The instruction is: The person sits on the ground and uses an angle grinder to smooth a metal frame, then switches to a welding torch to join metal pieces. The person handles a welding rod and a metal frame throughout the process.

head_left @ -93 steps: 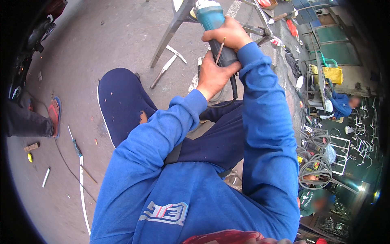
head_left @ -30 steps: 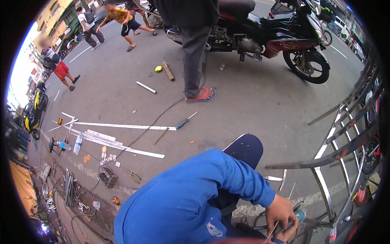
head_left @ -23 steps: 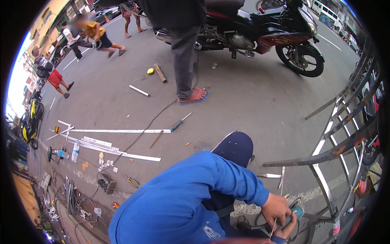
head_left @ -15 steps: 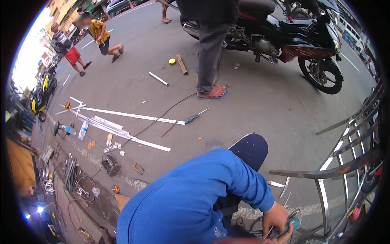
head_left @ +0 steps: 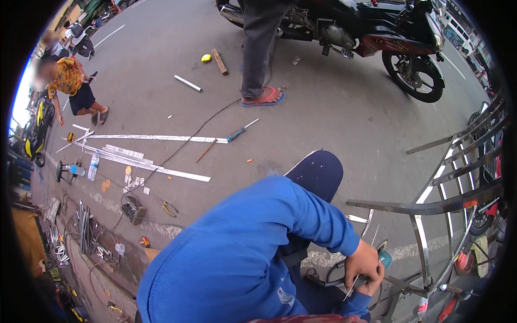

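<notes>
My left arm in a blue sleeve bends over my dark blue knee (head_left: 319, 175). At the lower right, my left hand (head_left: 362, 262) is closed, with a thin pale stick (head_left: 350, 289) poking out below its fingers. Close under it, my right hand (head_left: 372, 285) curls around a teal power tool that looks like an angle grinder (head_left: 385, 259). Its disc (head_left: 382, 245) shows at the top, partly hidden. My fingers cover most of the tool's body, and a dark cable (head_left: 335, 282) lies beside it.
A welded metal frame (head_left: 423, 205) stands at right. Flat metal strips (head_left: 156, 138), a screwdriver (head_left: 243, 131), pliers (head_left: 168, 206) and a cord lie on the pavement. A person in flip-flops (head_left: 264, 97) stands by a motorcycle (head_left: 355, 37). Another person (head_left: 69, 81) walks at far left.
My hands have come closer together around the tool, and the right hand's fingers now wrap higher. The walking person in yellow has moved left and nearer. The whole view has shifted slightly.
</notes>
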The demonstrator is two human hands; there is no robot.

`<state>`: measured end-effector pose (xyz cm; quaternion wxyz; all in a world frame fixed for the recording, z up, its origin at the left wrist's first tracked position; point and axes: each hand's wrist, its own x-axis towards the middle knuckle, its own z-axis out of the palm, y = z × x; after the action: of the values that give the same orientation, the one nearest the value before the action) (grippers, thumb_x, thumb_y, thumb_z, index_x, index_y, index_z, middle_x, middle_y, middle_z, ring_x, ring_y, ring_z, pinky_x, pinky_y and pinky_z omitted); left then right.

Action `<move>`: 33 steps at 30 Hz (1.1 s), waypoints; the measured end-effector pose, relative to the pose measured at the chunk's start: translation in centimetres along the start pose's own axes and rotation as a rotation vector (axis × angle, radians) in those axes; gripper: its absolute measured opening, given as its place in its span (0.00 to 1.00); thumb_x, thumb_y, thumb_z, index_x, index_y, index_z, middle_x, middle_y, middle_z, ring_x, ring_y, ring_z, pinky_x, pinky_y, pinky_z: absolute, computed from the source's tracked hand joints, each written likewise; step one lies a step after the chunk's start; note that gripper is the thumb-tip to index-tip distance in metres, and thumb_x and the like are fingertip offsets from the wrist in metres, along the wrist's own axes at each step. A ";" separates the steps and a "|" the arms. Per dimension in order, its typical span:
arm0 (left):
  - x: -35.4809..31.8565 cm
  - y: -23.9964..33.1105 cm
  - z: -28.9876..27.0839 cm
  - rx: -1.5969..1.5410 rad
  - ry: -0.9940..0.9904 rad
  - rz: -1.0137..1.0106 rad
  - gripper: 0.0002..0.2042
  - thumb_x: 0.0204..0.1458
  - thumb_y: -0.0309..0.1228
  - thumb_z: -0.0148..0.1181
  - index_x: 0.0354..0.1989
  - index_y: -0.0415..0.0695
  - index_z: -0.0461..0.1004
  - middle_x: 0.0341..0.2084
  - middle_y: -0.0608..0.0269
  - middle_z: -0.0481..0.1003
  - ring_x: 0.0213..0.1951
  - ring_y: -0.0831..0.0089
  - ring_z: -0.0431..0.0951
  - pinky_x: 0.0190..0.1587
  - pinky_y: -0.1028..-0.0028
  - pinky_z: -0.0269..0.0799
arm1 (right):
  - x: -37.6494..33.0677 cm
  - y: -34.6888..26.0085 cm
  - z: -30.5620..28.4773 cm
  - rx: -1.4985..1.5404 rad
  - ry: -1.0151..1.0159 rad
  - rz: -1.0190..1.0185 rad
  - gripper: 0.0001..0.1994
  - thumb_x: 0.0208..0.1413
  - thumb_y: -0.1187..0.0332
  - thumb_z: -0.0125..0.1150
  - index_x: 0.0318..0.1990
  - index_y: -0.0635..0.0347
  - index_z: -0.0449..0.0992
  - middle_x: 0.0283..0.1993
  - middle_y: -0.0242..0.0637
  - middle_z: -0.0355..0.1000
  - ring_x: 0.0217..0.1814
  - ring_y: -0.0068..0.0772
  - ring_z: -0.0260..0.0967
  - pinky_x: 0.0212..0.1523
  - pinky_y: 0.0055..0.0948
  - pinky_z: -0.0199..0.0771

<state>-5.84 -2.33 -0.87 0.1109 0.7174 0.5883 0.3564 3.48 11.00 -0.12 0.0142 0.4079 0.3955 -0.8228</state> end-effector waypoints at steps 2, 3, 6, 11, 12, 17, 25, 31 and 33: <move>0.3 -0.3 -0.9 -0.010 -0.037 0.032 0.27 0.31 0.53 0.75 0.37 0.49 0.75 0.28 0.60 0.79 0.34 0.54 0.80 0.38 0.62 0.74 | 0.3 0.6 -0.8 -0.055 0.007 0.004 0.20 0.51 0.56 0.62 0.45 0.62 0.75 0.40 0.41 0.75 0.43 0.36 0.75 0.43 0.38 0.77; 0.2 -0.5 -1.4 -0.011 -0.063 0.045 0.28 0.30 0.52 0.76 0.38 0.49 0.76 0.29 0.61 0.79 0.35 0.55 0.80 0.39 0.63 0.74 | 0.4 1.0 -1.2 -0.083 0.015 0.010 0.20 0.51 0.56 0.62 0.45 0.63 0.75 0.40 0.41 0.75 0.43 0.36 0.75 0.43 0.38 0.77; 0.9 -1.1 -3.1 -0.131 -0.324 -0.023 0.28 0.33 0.50 0.76 0.41 0.46 0.80 0.36 0.59 0.81 0.39 0.57 0.81 0.43 0.63 0.74 | 0.8 2.0 -2.3 -0.177 0.046 0.038 0.20 0.51 0.57 0.62 0.45 0.63 0.75 0.40 0.41 0.75 0.43 0.35 0.75 0.43 0.38 0.76; 1.3 -1.1 -5.3 0.037 -0.304 -0.067 0.30 0.41 0.63 0.64 0.33 0.43 0.82 0.29 0.52 0.81 0.36 0.52 0.81 0.39 0.60 0.74 | 2.2 2.5 -2.8 -0.394 0.046 0.153 0.19 0.51 0.57 0.62 0.45 0.63 0.75 0.40 0.40 0.75 0.43 0.35 0.75 0.43 0.37 0.76; 1.4 -1.0 -5.7 0.034 -0.275 -0.070 0.31 0.42 0.64 0.62 0.33 0.43 0.82 0.28 0.52 0.81 0.36 0.52 0.81 0.39 0.59 0.75 | 2.5 2.5 -2.7 -0.426 0.045 0.171 0.19 0.51 0.58 0.62 0.45 0.63 0.75 0.40 0.40 0.75 0.43 0.35 0.75 0.43 0.37 0.76; 1.2 -0.7 -6.3 0.021 -0.248 -0.107 0.32 0.47 0.64 0.56 0.40 0.43 0.81 0.35 0.49 0.80 0.41 0.50 0.80 0.43 0.57 0.74 | 3.4 2.6 -2.2 -0.493 0.045 0.225 0.19 0.52 0.58 0.62 0.45 0.63 0.75 0.41 0.40 0.75 0.43 0.35 0.75 0.43 0.37 0.76; 2.3 -0.3 -5.5 -0.012 -0.198 -0.100 0.31 0.49 0.62 0.55 0.43 0.43 0.80 0.37 0.47 0.80 0.43 0.50 0.79 0.45 0.56 0.73 | 4.4 3.1 -1.1 -0.528 0.034 0.263 0.18 0.52 0.59 0.62 0.44 0.63 0.75 0.41 0.40 0.75 0.43 0.35 0.75 0.44 0.36 0.76; 2.9 -0.6 -5.1 -0.019 -0.123 -0.099 0.30 0.50 0.61 0.54 0.43 0.44 0.80 0.37 0.48 0.80 0.43 0.50 0.79 0.45 0.56 0.73 | 4.9 3.5 -0.6 -0.548 0.008 0.287 0.17 0.52 0.60 0.62 0.44 0.63 0.76 0.41 0.40 0.75 0.43 0.34 0.75 0.44 0.35 0.76; 3.0 -0.7 -4.9 -0.023 -0.106 -0.099 0.30 0.50 0.61 0.54 0.43 0.44 0.80 0.36 0.48 0.80 0.43 0.50 0.79 0.45 0.56 0.74 | 5.0 3.7 -0.5 -0.548 0.005 0.294 0.17 0.52 0.60 0.62 0.44 0.63 0.76 0.41 0.39 0.76 0.43 0.34 0.75 0.44 0.35 0.76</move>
<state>-9.36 -0.61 3.46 0.1676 0.7038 0.6123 0.3188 1.71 10.34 -6.08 0.2414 0.4440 0.5392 -0.6737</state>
